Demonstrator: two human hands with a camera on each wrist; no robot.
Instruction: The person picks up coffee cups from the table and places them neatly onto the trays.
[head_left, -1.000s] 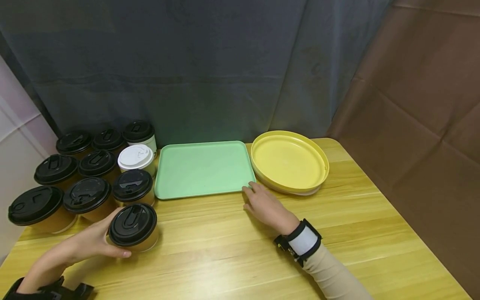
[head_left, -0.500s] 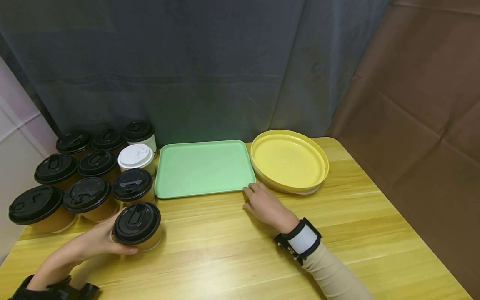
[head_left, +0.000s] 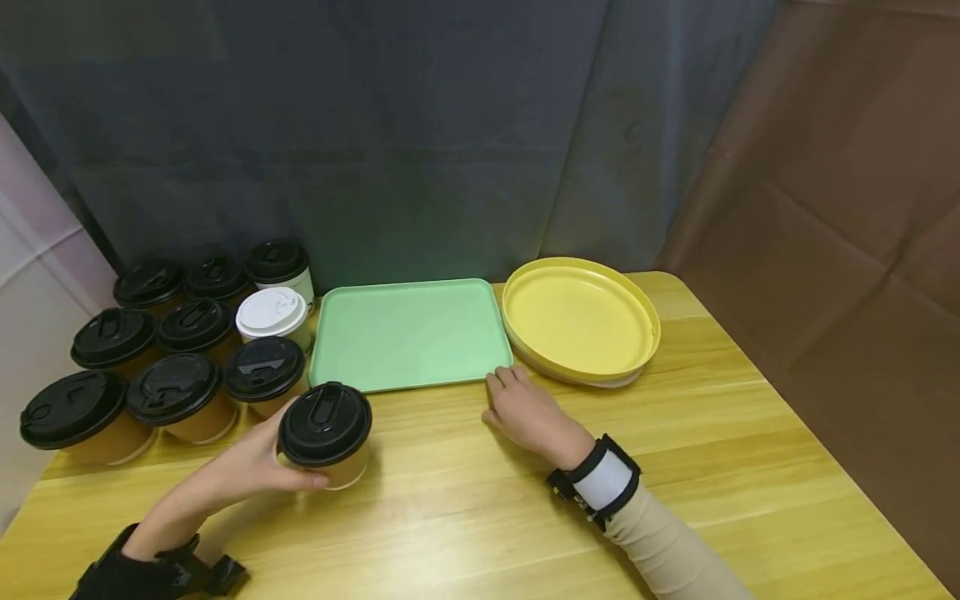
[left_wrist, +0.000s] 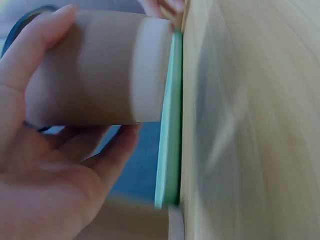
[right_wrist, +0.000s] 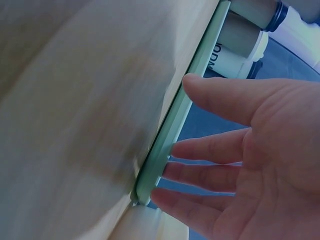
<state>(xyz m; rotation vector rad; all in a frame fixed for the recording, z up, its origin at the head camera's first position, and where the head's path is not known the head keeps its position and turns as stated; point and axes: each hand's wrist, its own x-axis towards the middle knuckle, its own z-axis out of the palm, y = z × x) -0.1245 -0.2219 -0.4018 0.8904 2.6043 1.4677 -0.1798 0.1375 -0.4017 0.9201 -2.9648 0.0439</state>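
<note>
My left hand (head_left: pixel 258 468) grips a brown paper coffee cup (head_left: pixel 326 427) with a black lid, thumb on the near side and fingers behind. In the left wrist view the cup's pale base (left_wrist: pixel 150 70) hangs a little above the table. A flat green tray (head_left: pixel 408 333) lies at the middle back. At its front right corner is my right hand (head_left: pixel 531 419), fingers fairly straight and fingertips at the rim; the right wrist view shows nothing held in it.
Several lidded cups (head_left: pixel 180 387) stand in rows at the left, among them one with a white lid (head_left: pixel 272 312). Yellow round plates or trays (head_left: pixel 581 321) are stacked at the right of the tray. A dark cloth (head_left: pixel 420 142) hangs behind the wooden table (head_left: pixel 465 517).
My left hand has carried the cup to the right and slightly away from me, toward the tray's front left corner. The right hand has stayed almost still by the tray's corner.
</note>
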